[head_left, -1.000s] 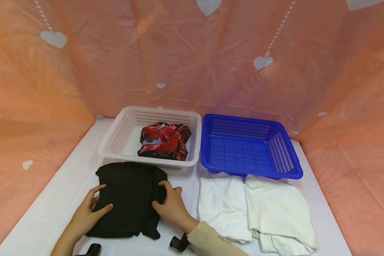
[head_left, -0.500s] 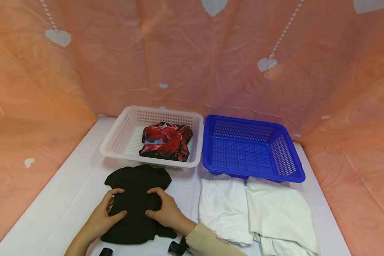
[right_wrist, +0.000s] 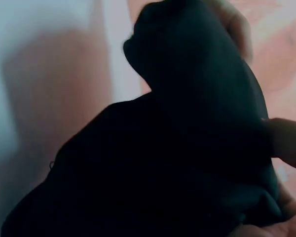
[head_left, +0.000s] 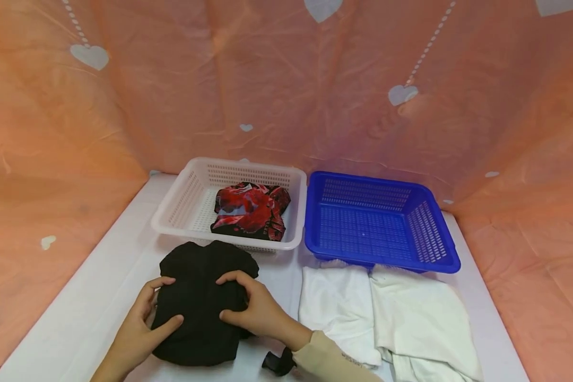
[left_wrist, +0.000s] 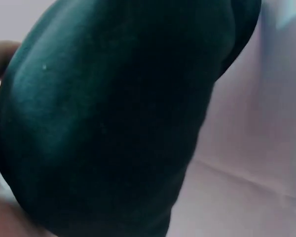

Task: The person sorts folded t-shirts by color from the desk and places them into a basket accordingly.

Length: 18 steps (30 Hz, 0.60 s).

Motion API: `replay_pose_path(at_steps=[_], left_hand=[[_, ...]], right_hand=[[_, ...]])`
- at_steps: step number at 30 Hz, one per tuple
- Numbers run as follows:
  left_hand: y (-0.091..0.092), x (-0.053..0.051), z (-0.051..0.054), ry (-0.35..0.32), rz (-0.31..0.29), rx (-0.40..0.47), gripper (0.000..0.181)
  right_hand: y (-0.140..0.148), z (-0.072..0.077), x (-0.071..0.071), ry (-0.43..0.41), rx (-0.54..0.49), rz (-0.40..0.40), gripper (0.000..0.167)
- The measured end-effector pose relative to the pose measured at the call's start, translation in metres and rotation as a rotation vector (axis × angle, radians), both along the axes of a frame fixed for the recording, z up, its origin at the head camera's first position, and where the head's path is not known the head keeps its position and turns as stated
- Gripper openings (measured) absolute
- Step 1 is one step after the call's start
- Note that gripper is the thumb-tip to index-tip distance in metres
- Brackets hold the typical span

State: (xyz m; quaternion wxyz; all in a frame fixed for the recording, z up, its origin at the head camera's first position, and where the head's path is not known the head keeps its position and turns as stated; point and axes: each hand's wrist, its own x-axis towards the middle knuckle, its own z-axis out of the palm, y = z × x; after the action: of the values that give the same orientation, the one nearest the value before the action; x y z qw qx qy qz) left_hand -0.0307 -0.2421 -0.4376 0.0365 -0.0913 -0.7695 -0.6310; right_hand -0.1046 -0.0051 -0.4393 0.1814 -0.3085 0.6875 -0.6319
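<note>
A folded black cloth (head_left: 198, 302) is held between both hands in front of the white basket. The left hand (head_left: 140, 323) grips its left side, thumb on top and other fingers round the edge. On the opposite side the right hand (head_left: 260, 310) grips it in the same way, its thumb and index finger on the upper face. Dark cloth (left_wrist: 113, 118) fills most of the left wrist view, with parts of a hand at the left edge. In the right wrist view the cloth (right_wrist: 187, 133) hangs in bulging folds, and fingers touch its right edge.
The white basket (head_left: 172, 231) at the back holds a red and black printed cloth (head_left: 253, 209). Beside it stands a blue basket (head_left: 382, 260). Two white cloths (head_left: 339, 313) (head_left: 420, 323) lie in front of the blue basket. A small black object (head_left: 279, 363) sits near the right sleeve.
The hands have brought the black cloth's sides closer together, so it looks narrower and bulges upward. The left hand moved right, then slightly back left. The head view has shifted a little.
</note>
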Motion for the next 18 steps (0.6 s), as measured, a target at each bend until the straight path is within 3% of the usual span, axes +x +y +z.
replay_pose_path(at_steps=[5,9,15,18], left_hand=[[0.006,0.001,0.021,0.136,0.015,0.01,0.064],[0.014,-0.004,0.031,0.208,0.046,-0.002,0.063],[0.026,-0.023,0.042,0.287,0.105,-0.038,0.065],[0.029,-0.037,0.047,0.328,0.092,-0.054,0.066]], right_hand=[[0.011,0.023,-0.002,0.062,-0.017,-0.006,0.049],[0.015,0.034,-0.007,0.099,-0.007,-0.051,0.048],[0.021,0.047,-0.016,0.11,-0.004,-0.127,0.05],[0.023,0.054,-0.023,0.122,-0.006,-0.162,0.054]])
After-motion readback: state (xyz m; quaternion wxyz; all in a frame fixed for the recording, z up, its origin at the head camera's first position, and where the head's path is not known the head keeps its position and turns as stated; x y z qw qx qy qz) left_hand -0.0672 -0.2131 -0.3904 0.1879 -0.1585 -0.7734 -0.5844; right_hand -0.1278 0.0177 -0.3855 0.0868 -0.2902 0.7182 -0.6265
